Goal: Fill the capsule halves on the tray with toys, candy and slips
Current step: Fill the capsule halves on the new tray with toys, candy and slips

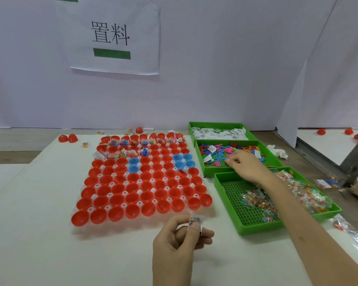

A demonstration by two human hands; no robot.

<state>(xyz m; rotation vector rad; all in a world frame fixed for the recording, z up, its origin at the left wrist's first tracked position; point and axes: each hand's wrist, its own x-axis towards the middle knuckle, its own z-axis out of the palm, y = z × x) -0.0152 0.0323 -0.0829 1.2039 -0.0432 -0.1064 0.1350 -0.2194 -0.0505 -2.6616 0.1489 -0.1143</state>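
Observation:
A clear tray on the white table holds many red capsule halves and several blue ones. The far two rows hold toys, candy and slips; the nearer rows look bare inside. My left hand is in front of the tray and pinches a white slip between thumb and fingers. My right hand reaches into the middle green bin of small coloured toys, its fingertips curled down among them. Whether it holds a toy is hidden.
A far green bin holds white slips. A near green bin holds wrapped candy. Loose red halves and candies lie behind the tray. A crumpled tissue and more candy packets lie right of the bins.

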